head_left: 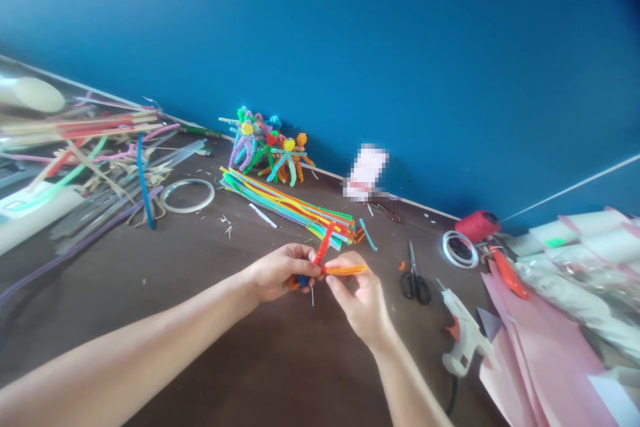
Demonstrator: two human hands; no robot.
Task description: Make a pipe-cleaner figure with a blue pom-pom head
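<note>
Two bare forearms (145,352) enter from the lower edge of the frame. Just below the centre, the left hand (277,273) pinches a small fuzzy piece (326,243) — red, with blue and orange near the fingers — and the right hand (363,300) pinches an orange strand (346,271) touching it. Behind them, a bundle of coloured stems (290,203) lies on the tabletop (190,260).

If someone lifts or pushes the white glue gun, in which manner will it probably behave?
The white glue gun would probably slide rather than roll, since it appears to lie on its side. When lifted, it may be tugged by its dark cord, which trails from the handle.
</note>
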